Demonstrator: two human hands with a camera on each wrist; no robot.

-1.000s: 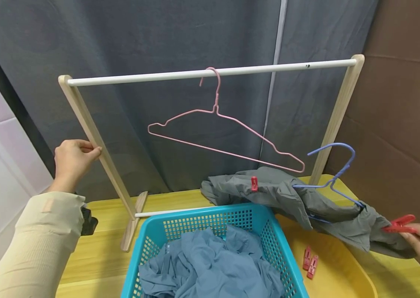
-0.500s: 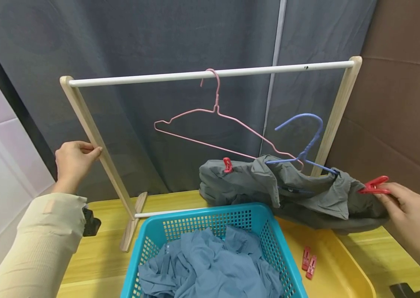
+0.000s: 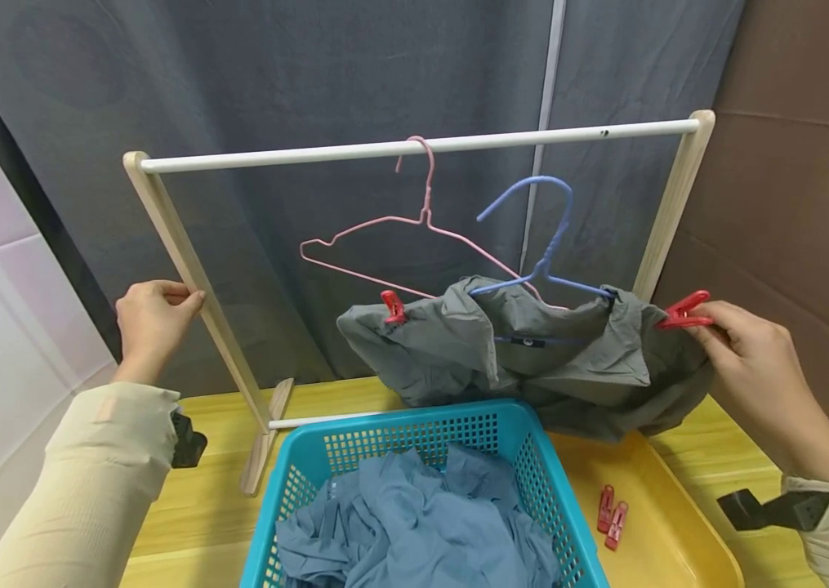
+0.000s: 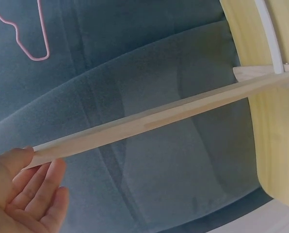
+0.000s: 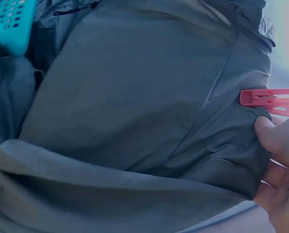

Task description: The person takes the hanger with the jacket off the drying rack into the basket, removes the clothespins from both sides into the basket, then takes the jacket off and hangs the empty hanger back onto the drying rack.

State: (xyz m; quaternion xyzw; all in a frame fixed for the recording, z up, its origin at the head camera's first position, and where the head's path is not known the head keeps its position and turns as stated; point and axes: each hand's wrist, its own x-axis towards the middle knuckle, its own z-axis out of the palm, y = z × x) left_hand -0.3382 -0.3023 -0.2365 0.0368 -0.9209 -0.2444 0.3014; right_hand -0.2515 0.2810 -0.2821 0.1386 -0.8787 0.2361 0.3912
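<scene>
With thumb and fingers, my left hand [image 3: 157,327] pinches the left wooden post [image 3: 197,278] of the clothes rack; the left wrist view shows the post [image 4: 144,119] running away from the hand. My right hand [image 3: 759,359] holds the right shoulder of a grey collared shirt [image 3: 458,351] beside a red clothespin [image 3: 682,312]. That shirt is on a blue hanger [image 3: 554,245], its hook below the white rail [image 3: 296,155]. Another red clothespin [image 3: 394,307] grips the left shoulder. In the right wrist view, the thumb presses the cloth [image 5: 135,92] just under the clothespin [image 5: 268,98].
A pink hanger [image 3: 370,224] hangs from the rail, partly behind the shirt. In front stands a turquoise basket [image 3: 421,416] with blue-grey clothes [image 3: 414,523]. Right of it, a yellow tray [image 3: 664,523] holds two loose red clothespins [image 3: 611,516]. A grey curtain [image 3: 311,73] is behind the rack.
My right hand has lifted the shirt on its blue hanger up and to the left, from low at the right to in front of the pink hanger. My left hand stays on the post.
</scene>
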